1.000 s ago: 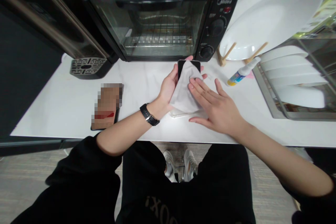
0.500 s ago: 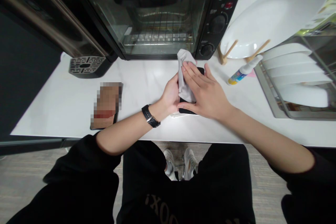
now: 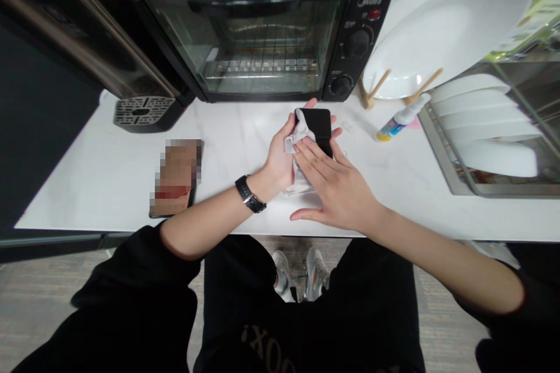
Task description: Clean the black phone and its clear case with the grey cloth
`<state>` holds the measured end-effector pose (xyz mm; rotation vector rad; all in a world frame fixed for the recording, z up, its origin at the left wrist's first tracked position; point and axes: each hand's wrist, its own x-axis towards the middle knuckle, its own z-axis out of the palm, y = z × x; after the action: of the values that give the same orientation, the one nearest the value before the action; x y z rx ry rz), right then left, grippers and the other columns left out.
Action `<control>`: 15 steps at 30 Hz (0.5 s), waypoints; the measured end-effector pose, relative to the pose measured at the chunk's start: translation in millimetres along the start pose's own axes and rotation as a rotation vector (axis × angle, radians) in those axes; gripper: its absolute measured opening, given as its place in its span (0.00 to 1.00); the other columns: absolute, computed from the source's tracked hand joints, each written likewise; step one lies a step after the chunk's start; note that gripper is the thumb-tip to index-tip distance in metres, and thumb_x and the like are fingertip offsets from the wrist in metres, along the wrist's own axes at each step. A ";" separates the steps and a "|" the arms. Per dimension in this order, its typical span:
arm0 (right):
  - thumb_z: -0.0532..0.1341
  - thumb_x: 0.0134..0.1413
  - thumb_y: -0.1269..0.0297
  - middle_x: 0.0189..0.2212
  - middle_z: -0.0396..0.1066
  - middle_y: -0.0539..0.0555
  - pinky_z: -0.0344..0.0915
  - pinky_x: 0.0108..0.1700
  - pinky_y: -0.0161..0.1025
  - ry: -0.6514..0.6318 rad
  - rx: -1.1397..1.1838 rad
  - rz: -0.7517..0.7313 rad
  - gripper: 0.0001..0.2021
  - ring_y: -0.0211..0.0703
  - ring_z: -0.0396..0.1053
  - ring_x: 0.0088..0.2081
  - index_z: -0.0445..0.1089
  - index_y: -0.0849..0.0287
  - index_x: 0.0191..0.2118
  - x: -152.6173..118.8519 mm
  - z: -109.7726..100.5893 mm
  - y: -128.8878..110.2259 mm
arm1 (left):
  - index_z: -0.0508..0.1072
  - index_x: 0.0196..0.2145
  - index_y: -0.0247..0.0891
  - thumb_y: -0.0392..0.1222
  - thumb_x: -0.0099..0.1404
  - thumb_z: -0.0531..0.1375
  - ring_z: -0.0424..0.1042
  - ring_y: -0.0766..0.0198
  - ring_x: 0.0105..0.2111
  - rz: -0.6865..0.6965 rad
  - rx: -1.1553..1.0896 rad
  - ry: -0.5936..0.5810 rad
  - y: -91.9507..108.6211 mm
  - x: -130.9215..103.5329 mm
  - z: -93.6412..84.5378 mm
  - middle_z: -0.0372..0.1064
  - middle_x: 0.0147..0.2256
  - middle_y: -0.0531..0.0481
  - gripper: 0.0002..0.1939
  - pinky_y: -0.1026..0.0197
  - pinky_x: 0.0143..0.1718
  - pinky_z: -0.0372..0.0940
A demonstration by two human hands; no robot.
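My left hand [image 3: 282,154] holds a black phone [image 3: 321,125] from beneath, its fingertips showing past the far and right edges. On the phone's face lies a crumpled light grey cloth [image 3: 301,131]. My right hand [image 3: 339,186] presses the cloth down with flat, stretched fingers, its thumb spread away toward me. The phone's near end is hidden under this hand and the cloth. Something whitish [image 3: 301,187] shows below the hands; I cannot make out what it is.
A second phone [image 3: 175,178] with a blurred-out screen lies on the white counter [image 3: 91,180] at left. Behind stand a black toaster oven [image 3: 262,46] and a machine with a drip tray [image 3: 142,112]. At right are a spray bottle [image 3: 400,119], large white plates [image 3: 450,29] and a dish rack [image 3: 446,157].
My right hand has slid toward me across the phone, dragging and bunching up the cloth. More of the phone's black far end is now uncovered. My left hand still holds the phone.
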<state>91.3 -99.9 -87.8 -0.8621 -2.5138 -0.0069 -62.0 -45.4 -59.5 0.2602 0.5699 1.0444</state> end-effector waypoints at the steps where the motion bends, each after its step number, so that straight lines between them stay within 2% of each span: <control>1: 0.55 0.67 0.25 0.75 0.60 0.77 0.53 0.79 0.76 -0.009 -0.004 -0.004 0.58 0.71 0.58 0.79 0.50 0.76 0.80 -3.9 -1.2 -2.1 | 0.68 0.75 0.57 0.57 0.83 0.52 0.68 0.44 0.73 0.017 -0.001 0.008 0.3 0.1 0.8 0.77 0.66 0.50 0.27 0.37 0.76 0.61; 4: 0.54 0.68 0.25 0.75 0.62 0.75 0.56 0.79 0.73 -0.033 -0.033 -0.025 0.58 0.68 0.61 0.78 0.47 0.75 0.81 -15.8 -6.1 -7.9 | 0.66 0.76 0.58 0.57 0.84 0.51 0.67 0.43 0.74 0.063 -0.018 0.013 4.1 0.3 4.5 0.77 0.66 0.51 0.27 0.35 0.75 0.62; 9: 0.53 0.71 0.28 0.75 0.63 0.74 0.57 0.77 0.76 -0.040 -0.077 -0.001 0.56 0.68 0.64 0.76 0.40 0.71 0.83 -31.1 -16.1 -10.2 | 0.65 0.76 0.59 0.56 0.85 0.49 0.66 0.42 0.74 0.079 -0.077 0.014 13.0 -0.7 11.7 0.74 0.69 0.54 0.27 0.35 0.70 0.69; 15: 0.53 0.75 0.33 0.78 0.57 0.73 0.53 0.78 0.76 -0.020 -0.114 0.068 0.50 0.69 0.60 0.78 0.39 0.67 0.83 -28.5 -18.8 13.7 | 0.67 0.75 0.54 0.56 0.85 0.50 0.65 0.46 0.75 0.105 -0.015 -0.034 8.3 3.2 8.0 0.76 0.67 0.54 0.27 0.40 0.75 0.65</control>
<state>127.1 -108.3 -85.7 -0.9975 -2.5216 -0.1210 -62.4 -38.1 -50.1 0.2970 0.5224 1.1430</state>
